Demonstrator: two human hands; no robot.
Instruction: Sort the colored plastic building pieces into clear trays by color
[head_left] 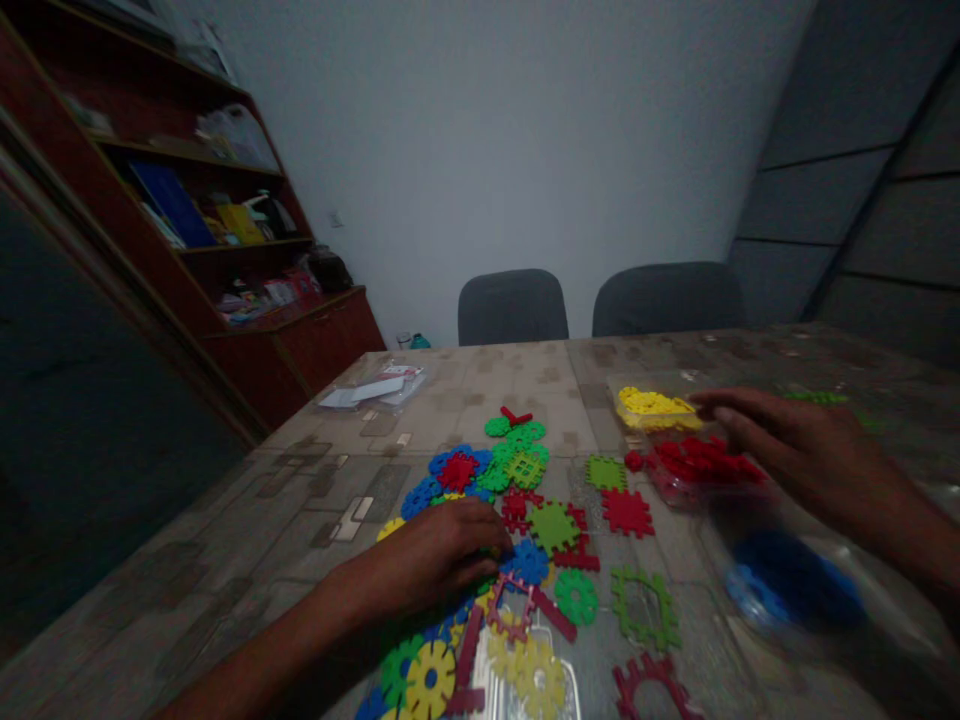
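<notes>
Over the heap of pieces (553,527), the left hand (459,548) curls its fingers low, can't tell what they pinch; the right hand (787,435) stretches its fingers by the red tub (720,492), grip unclear! Yellow tub (658,421) beyond, blue tub (759,612) nearer, chairs (514,310) past the table (285,520).

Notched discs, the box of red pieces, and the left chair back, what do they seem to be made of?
Notched discs: probably hard plastic with a smooth finish; even colour and regular notches suggest moulding.
Box of red pieces: likely thin clear plastic; red shows through its wall.
Left chair back: perhaps fabric, dull grey; no shine shows, but it's too dim to be sure.
</notes>
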